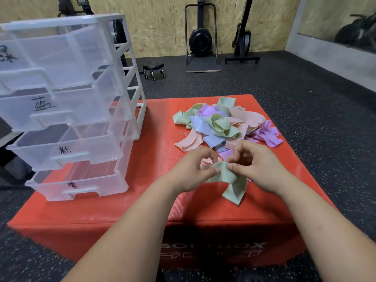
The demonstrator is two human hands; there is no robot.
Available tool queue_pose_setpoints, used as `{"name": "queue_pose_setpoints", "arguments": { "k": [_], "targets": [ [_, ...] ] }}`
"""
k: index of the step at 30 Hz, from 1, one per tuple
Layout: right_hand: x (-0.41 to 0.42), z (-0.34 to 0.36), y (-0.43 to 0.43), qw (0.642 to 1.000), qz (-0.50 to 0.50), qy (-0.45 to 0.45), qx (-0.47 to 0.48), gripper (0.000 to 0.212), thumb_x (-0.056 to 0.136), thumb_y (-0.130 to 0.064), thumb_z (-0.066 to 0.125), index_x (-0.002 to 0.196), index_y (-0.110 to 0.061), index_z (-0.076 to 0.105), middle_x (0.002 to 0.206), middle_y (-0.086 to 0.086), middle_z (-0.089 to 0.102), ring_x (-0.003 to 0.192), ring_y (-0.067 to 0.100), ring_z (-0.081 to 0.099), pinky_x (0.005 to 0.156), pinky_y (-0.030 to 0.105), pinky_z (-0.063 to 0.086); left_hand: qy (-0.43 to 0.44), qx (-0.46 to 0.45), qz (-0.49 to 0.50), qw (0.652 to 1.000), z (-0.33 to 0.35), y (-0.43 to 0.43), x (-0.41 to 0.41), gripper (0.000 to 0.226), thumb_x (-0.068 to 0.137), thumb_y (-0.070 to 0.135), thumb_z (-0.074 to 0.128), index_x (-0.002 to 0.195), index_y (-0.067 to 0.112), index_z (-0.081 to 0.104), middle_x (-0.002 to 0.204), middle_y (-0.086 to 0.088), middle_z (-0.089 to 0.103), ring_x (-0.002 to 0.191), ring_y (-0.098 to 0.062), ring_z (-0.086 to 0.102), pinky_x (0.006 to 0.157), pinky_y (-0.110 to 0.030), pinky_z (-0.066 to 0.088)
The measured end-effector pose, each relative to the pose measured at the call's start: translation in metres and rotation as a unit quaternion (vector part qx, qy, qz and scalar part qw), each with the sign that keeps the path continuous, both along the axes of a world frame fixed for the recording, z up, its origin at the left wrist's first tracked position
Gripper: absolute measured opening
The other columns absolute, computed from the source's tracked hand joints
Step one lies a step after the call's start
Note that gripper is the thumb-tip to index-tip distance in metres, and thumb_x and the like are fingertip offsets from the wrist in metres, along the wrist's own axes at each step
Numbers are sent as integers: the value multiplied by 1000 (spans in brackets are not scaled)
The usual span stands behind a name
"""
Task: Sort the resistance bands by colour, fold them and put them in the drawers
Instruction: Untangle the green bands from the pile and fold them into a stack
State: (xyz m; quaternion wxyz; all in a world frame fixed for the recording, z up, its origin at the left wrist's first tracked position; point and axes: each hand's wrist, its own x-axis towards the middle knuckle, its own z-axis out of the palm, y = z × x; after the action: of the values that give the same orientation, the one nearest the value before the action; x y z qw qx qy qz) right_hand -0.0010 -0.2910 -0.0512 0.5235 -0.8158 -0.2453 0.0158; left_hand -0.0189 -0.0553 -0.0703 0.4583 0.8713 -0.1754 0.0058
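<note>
Above the red surface [142,200], both hands pinch a green band [232,184]: left hand [191,169] and right hand [256,167] with fingers curled shut; pile [223,125] at 12 o'clock, drawers [67,110] at 10.

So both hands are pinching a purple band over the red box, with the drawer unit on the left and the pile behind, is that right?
Not quite: the head view shows that the band pinched by the left hand and right hand is green, not purple. The rest holds: it is held over the red box, the drawer unit stands on the left, and the pile lies behind.
</note>
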Motion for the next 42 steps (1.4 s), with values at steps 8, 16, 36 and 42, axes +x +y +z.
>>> {"name": "queue_pose_setpoints", "arguments": {
  "k": [8, 16, 36, 42],
  "targets": [
    [-12, -16, -12, 977, 0, -21, -214, 37, 82, -15, 84, 104, -38, 66, 87, -16, 75, 88, 4, 69, 86, 35, 54, -13, -17, 83, 996, 11, 28, -18, 12, 91, 18, 80, 89, 24, 70, 72, 16, 70, 64, -2, 58, 63, -22, 46],
    [-17, -20, -31, 964, -53, -22, -259, 32, 83, -16, 82, 92, -42, 67, 84, -14, 72, 82, 10, 67, 76, 30, 52, 59, 11, 145, 988, -3, 75, -39, 9, 88, 28, 84, 83, 26, 77, 72, 10, 71, 64, -6, 61, 65, -29, 51],
    [-14, -45, -49, 930, -151, 91, -321, 38, 68, -19, 93, 97, -33, 73, 82, -6, 69, 72, 10, 66, 67, 26, 48, 133, 183, 198, 954, -18, 101, -49, 24, 82, 13, 81, 98, 28, 72, 83, 10, 75, 77, -15, 70, 63, -28, 56],
    [-7, -42, -49, 918, -155, 65, -360, 40, 67, -31, 92, 99, -40, 69, 92, -12, 68, 86, 11, 66, 85, 34, 55, 91, 239, 198, 946, -18, 92, -43, 32, 83, 19, 79, 111, 31, 72, 95, 12, 67, 88, -14, 66, 73, -28, 49]
  ]
}}
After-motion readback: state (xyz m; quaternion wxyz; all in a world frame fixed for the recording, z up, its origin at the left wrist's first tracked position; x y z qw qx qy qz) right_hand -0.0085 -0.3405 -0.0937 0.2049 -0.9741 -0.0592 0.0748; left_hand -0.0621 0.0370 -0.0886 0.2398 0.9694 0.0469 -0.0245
